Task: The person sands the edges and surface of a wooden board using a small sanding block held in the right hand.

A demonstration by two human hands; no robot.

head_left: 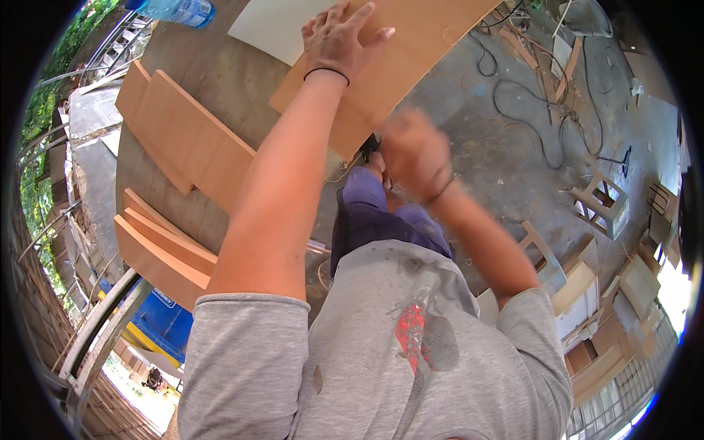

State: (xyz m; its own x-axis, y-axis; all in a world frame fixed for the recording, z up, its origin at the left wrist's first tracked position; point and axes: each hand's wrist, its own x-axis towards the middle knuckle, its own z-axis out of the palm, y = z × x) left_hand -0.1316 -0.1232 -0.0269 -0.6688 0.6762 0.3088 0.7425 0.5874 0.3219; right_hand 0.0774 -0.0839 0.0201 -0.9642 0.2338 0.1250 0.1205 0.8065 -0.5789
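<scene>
My left hand (341, 42) lies flat with its fingers spread on a light-brown wooden board (418, 59), near the far side of the worktable (227, 77). The board's right edge reaches past the tabletop. Beside that edge, close to its near corner, is my right hand (418, 152), smeared by motion. Its fingers look bent, but I cannot make out whether anything is in them. A white sheet (262, 31) sits partly under the brown board, left of my left hand.
Long brown panels (194, 128) lie on the table at left, with curved-looking strips (165, 238) nearer me. A blue-capped water bottle (180, 10) is at the far left. On the floor at right are a black cable (539, 143), a stool-like frame (603, 205) and stacked wood pieces (576, 293).
</scene>
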